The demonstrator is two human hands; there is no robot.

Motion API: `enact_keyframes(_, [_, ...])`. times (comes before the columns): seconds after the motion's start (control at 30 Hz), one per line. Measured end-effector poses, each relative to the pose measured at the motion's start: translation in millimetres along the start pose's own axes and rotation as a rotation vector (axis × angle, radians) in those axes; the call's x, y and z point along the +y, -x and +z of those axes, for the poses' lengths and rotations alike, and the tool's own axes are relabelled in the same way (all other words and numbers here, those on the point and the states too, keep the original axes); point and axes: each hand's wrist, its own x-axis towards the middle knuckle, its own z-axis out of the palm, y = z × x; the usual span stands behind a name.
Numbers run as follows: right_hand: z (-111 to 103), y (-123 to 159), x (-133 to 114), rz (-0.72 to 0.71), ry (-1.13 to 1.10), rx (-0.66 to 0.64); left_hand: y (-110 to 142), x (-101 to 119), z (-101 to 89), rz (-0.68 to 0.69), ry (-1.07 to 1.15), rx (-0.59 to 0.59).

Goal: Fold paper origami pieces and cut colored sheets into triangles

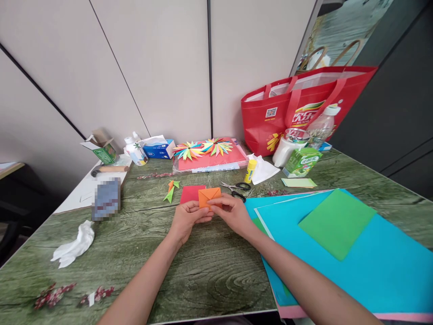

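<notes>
Orange squarish folded paper (204, 196), with no clear long axis, is held between the person's left hand (185, 219) and right hand (234, 213), equally near both, overlapping in view a flat red paper piece (190, 194), each hand's thumb and curled fingers pinching it from their own side

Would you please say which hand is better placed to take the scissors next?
Probably the right hand: it is nearer the scissors than the left hand, though both hold the folded orange paper.

The head view looks forward and down over the table (135, 246)
</notes>
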Motion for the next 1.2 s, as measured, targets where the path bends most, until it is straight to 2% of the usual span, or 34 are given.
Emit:
enact_keyframes(0.17, [-3.3, -2.3, 3.2, 0.026, -0.023, 0.045, -1.8, 3.1, -0.8, -0.028, 0.020, -0.013])
enact_keyframes(0.4, [-4.8, -3.3, 3.0, 0.051, -0.043, 0.040, -0.4, 3.2, -0.9, -0.014, -0.027, -0.031])
enact_keyframes(0.67, [-3.4, -3.5, 3.2, 0.119, -0.112, 0.044, 0.9, 2.5, 1.4, -0.021, -0.004, 0.018])
enact_keyframes(0.93, [-4.1, -3.0, 2.0, 0.107, -0.093, 0.020, 1.6, 2.8, 2.3, -0.017, -0.027, -0.043])
enact_keyframes(1.2, [-2.1, -3.5, 0.6, 0.170, -0.175, 0.044, -0.1, -2.3, 2.1, -0.009, -0.028, 0.014])
